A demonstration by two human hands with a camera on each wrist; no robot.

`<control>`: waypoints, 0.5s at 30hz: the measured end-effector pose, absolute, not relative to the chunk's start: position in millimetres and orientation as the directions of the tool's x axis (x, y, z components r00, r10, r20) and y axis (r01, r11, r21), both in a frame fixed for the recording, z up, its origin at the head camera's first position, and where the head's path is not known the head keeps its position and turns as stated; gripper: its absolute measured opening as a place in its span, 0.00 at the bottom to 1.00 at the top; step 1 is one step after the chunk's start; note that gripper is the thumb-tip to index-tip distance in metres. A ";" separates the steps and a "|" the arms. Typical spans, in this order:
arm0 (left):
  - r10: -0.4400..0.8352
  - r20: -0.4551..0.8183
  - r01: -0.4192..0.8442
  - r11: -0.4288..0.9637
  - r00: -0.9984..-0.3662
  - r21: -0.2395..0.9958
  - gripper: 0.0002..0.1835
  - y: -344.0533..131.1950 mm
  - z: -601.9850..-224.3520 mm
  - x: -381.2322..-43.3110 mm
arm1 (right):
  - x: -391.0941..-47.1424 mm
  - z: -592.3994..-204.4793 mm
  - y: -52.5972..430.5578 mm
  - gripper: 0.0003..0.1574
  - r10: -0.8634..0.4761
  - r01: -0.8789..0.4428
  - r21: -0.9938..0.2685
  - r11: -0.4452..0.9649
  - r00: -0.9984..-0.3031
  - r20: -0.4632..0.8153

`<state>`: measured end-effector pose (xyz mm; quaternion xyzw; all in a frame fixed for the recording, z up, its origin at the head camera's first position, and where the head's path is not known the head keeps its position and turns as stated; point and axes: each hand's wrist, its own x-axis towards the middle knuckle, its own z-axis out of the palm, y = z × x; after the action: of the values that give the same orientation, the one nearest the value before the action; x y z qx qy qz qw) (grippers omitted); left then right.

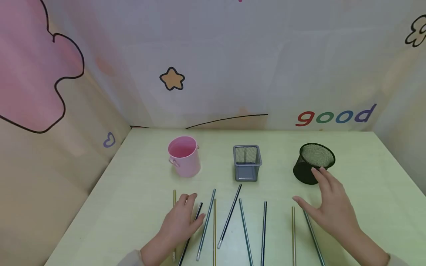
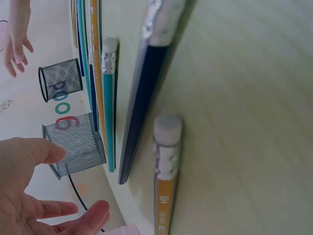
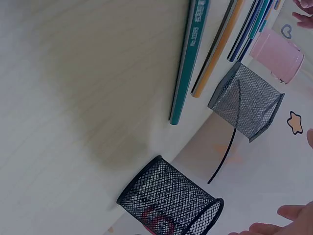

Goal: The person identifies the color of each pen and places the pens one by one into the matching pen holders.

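Observation:
My left hand [image 1: 178,223], fingers loosely extended and holding nothing, is over a dark blue pencil [image 1: 199,213] and a yellow pencil [image 1: 174,198]. In the left wrist view the dark pencil [image 2: 142,93] and the yellow pencil [image 2: 165,196] show their white eraser ends. Over on the right, my right hand [image 1: 334,208] is spread with thumb apart, nothing in its grasp. Its fingertips overlap the rim of a round black mesh cup [image 1: 303,173] in the head view. Beneath that hand runs a teal pencil [image 1: 313,234], with another yellow pencil [image 1: 294,236] just left of it.
Several more teal, yellow and dark pencils lie on the pale table [image 1: 100,218] between the hands, including a slanted dark pencil [image 1: 229,216]. Behind them stand a pink bucket [image 1: 188,164] and a square grey mesh holder [image 1: 246,173]. A printed cloth backdrop [image 1: 216,81] rises behind.

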<state>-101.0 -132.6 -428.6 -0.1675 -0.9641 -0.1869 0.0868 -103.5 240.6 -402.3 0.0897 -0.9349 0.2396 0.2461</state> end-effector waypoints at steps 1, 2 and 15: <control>0.286 0.219 0.347 0.876 -0.933 0.334 0.28 -132.6 -429.3 -100.6 | -104.0 -402.8 241.4 0.55 -0.043 -0.282 -0.410 0.867 -0.862 0.504; 0.281 0.211 0.339 0.879 -0.936 0.336 0.27 -132.8 -430.2 -100.2 | -104.2 -403.1 242.0 0.55 -0.034 -0.277 -0.417 0.866 -0.864 0.503; 0.233 0.127 0.263 0.903 -0.964 0.338 0.25 -131.1 -433.1 -95.8 | -115.9 -397.1 251.4 0.55 0.064 -0.258 -0.501 0.826 -0.839 0.540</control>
<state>-95.8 -131.1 -433.1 -0.1274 -0.9747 -0.1790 0.0417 -115.9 251.4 -397.1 0.0531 -0.9141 0.2900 0.2783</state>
